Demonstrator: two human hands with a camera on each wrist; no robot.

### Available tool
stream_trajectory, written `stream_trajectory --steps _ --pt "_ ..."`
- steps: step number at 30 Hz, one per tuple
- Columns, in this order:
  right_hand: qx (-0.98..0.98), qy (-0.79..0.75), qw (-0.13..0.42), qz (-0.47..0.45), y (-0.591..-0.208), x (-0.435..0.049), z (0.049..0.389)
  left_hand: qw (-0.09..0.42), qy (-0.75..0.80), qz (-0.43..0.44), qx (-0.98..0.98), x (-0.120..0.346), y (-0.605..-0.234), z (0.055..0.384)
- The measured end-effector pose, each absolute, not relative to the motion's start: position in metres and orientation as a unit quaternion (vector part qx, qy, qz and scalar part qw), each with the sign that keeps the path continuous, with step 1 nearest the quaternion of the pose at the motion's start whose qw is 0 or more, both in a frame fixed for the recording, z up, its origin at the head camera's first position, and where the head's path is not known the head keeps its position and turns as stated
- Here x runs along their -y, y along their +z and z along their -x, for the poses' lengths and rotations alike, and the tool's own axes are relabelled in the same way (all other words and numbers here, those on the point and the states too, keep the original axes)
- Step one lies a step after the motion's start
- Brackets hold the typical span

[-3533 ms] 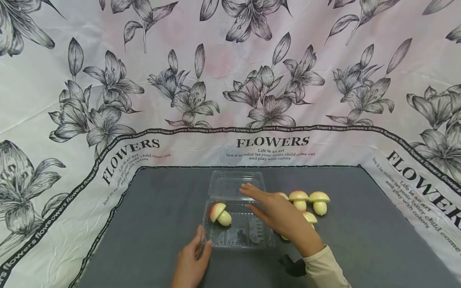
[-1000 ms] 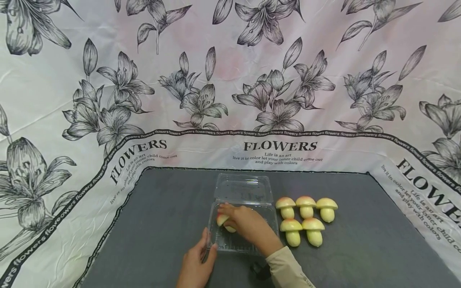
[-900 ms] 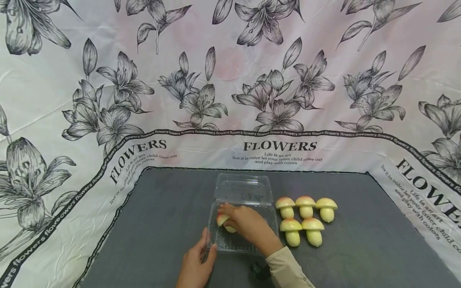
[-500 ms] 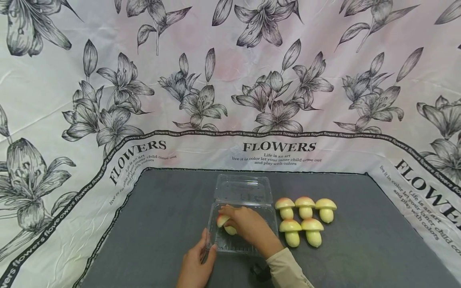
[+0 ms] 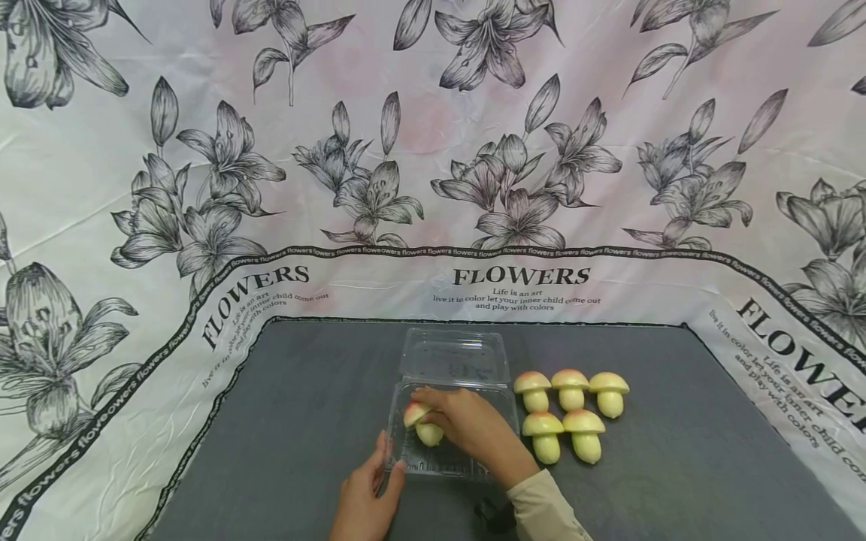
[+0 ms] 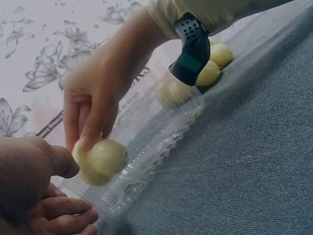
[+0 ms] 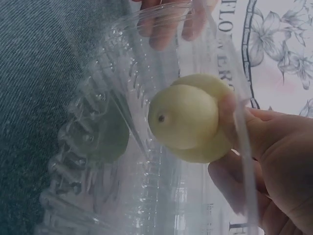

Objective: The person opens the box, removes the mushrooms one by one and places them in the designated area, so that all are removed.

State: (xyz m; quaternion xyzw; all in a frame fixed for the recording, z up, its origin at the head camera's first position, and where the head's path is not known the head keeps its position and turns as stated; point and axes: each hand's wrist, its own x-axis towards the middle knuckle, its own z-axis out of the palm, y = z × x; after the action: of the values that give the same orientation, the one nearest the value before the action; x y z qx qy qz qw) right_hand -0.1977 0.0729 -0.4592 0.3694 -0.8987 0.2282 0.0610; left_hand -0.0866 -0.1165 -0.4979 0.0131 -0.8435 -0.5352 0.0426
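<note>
In the head view a clear plastic clamshell container (image 5: 443, 467) lies with its lid folded back. My right hand (image 5: 470, 428) reaches into its left part and pinches a toy mushroom (image 5: 429, 433) with a pale yellow stem and red-tinged cap. Part of the cap is hidden by my fingers. The right wrist view shows the round stem end of that mushroom (image 7: 183, 117) facing the camera, thumb against its side. My left hand (image 5: 365, 488) holds the container's front left corner between thumb and fingers; its fingers (image 7: 164, 29) show through the clear wall in the right wrist view.
Several more mushrooms (image 5: 585, 436) stand in two rows on the grey table (image 5: 676, 451), just right of the container. The clear lid (image 5: 453, 357) lies toward the back. A flower-printed cloth (image 5: 419, 293) hangs behind the table. A dark band (image 6: 190, 49) circles my right wrist.
My right hand came from above the container's right side down to the mushroom and took hold of it. The mushroom has since shifted slightly, showing more stem. My left hand stayed at the corner.
</note>
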Motion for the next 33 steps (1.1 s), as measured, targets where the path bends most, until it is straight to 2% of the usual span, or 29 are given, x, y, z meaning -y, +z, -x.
stream_trajectory --steps 23,33 --pt "0.894 0.235 0.111 -0.365 -0.454 -0.097 0.191 0.062 -0.535 -0.015 0.843 0.114 -0.501 0.085" --pt "0.888 0.25 0.143 -0.358 -0.45 -0.108 0.189 0.055 -0.533 -0.033 0.844 0.113 -0.501 0.087"
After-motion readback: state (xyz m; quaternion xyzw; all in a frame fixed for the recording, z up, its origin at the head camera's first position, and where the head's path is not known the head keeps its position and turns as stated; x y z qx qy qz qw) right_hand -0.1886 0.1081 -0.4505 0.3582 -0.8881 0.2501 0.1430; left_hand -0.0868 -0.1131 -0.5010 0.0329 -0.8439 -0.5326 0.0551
